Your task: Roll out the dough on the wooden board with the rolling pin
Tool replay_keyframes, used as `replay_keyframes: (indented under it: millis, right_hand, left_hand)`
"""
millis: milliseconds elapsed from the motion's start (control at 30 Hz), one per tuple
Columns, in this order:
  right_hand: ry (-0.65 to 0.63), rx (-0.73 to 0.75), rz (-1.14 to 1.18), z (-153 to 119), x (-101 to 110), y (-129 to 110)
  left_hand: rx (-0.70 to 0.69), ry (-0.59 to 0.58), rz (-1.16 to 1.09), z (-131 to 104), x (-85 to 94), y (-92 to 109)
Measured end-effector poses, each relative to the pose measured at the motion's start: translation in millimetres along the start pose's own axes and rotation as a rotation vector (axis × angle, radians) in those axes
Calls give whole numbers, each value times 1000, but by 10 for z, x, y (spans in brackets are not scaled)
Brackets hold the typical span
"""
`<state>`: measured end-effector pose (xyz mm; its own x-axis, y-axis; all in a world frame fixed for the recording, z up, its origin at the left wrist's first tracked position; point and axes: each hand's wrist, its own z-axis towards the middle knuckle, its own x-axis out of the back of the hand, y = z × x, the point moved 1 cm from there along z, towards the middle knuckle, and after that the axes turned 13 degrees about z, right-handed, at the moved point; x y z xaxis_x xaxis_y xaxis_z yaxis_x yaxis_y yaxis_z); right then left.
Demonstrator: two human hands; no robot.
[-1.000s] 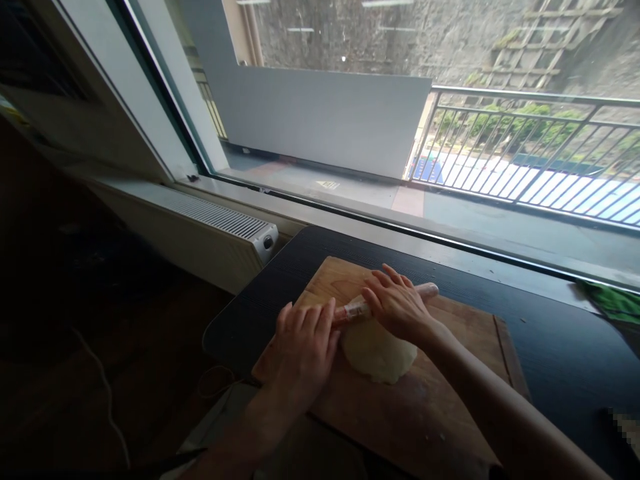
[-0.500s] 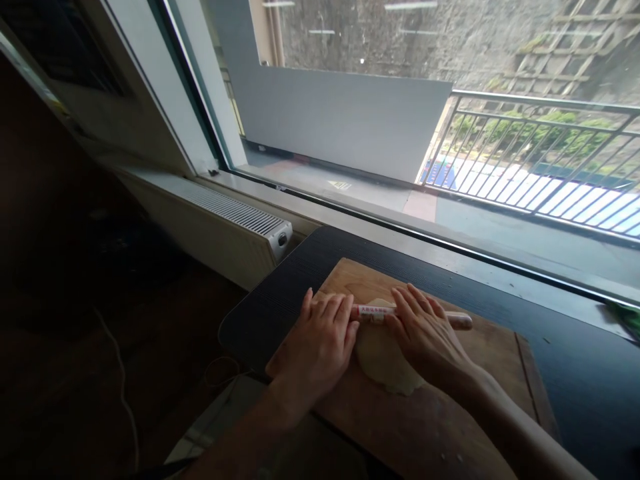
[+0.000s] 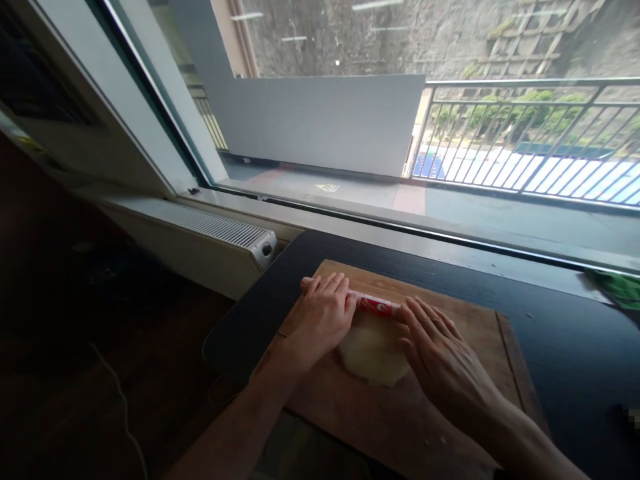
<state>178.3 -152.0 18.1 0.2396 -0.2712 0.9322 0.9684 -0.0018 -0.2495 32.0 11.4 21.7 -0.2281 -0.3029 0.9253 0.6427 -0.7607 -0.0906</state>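
Observation:
A wooden rolling pin (image 3: 375, 305) with a red printed wrapper lies across the far edge of a flat, pale sheet of dough (image 3: 374, 353). My left hand (image 3: 326, 315) rests over the pin's left part, fingers curled onto it, and the pin's end pokes out beyond them. On the right part, my right hand (image 3: 440, 347) presses down with its fingers over the pin, hiding that end. Beneath the dough is a wooden cutting board (image 3: 463, 323), with some small crumbs near its front edge.
The board lies on a dark table (image 3: 245, 320) beside a large window. A white radiator (image 3: 225, 233) stands left of the table, under the sill. Something green (image 3: 617, 287) lies at the table's right end. A pale cable (image 3: 120, 393) hangs at lower left.
The rolling pin has turned, showing red print instead of white, and now tilts down to the right. It reaches farther left, past my left hand. The camera view has shifted somewhat.

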Motion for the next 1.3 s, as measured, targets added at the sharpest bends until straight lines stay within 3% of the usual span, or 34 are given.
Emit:
replay_keyframes:
  millis: [67, 200, 267, 333, 467, 533, 667, 800, 900, 1000, 1100, 1200, 1300]
  right_hand:
    - [22, -51, 3, 13, -10, 107]
    - [53, -221, 28, 318, -25, 392]
    - [38, -229, 64, 361, 15, 422]
    - [39, -186, 108, 247, 74, 334]
    - [82, -45, 149, -180, 181, 17]
    - [90, -14, 156, -302, 198, -58]
    - [104, -159, 180, -300, 160, 34]
    - [165, -247, 208, -313, 210, 123]
    - [160, -242, 251, -420, 289, 48]
    - [117, -206, 269, -540, 321, -96]
    - [64, -148, 297, -619, 305, -193]
    - [78, -182, 305, -651, 247, -156]
    - [178, -260, 252, -682, 154, -33]
  left_hand:
    - [-24, -47, 12, 198, -76, 87]
    - [-85, -214, 88, 851, -258, 301]
    - [-136, -297, 116, 993, -271, 354]
    - [-162, -298, 130, 909, -238, 327]
    - [-146, -225, 112, 446, -152, 152]
    - [-145, -235, 116, 369, -145, 144]
    - [-166, -243, 162, 753, -244, 444]
    - [-255, -339, 172, 1150, -330, 849]
    - [-289, -336, 169, 1022, -281, 860]
    - [-287, -292, 149, 674, -166, 605]
    - [-298, -339, 134, 472, -81, 420]
    - [-252, -397, 189, 623, -123, 580]
    - [-239, -405, 202, 972, -270, 988]
